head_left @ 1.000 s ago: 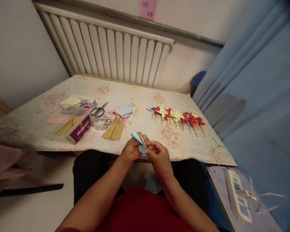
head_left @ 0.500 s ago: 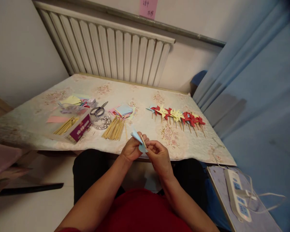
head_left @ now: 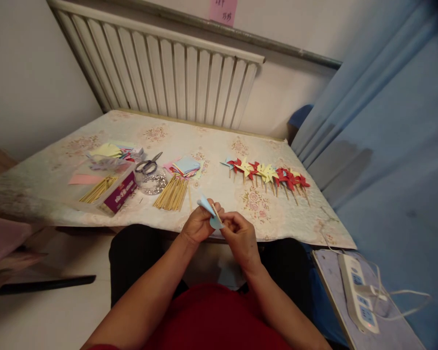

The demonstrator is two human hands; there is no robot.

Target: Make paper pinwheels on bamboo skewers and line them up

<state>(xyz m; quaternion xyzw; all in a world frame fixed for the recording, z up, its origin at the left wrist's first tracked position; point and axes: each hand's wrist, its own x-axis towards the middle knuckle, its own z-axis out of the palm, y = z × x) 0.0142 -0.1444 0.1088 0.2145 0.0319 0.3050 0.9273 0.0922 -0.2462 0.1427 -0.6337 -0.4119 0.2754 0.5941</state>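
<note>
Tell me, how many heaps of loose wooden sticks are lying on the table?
2. One bundle of sticks lies in front of the stacked paper squares; the other sticks lie left of the purple box. More could be hidden inside it.

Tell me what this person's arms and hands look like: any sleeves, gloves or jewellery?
Both forearms are bare up to the bottom edge of the picture, with no sleeve over them. The left hand and the right hand wear no gloves, and no ring, watch or bracelet shows on them. Below the arms there is a red garment over the body, and dark trousers cover the legs.
</note>
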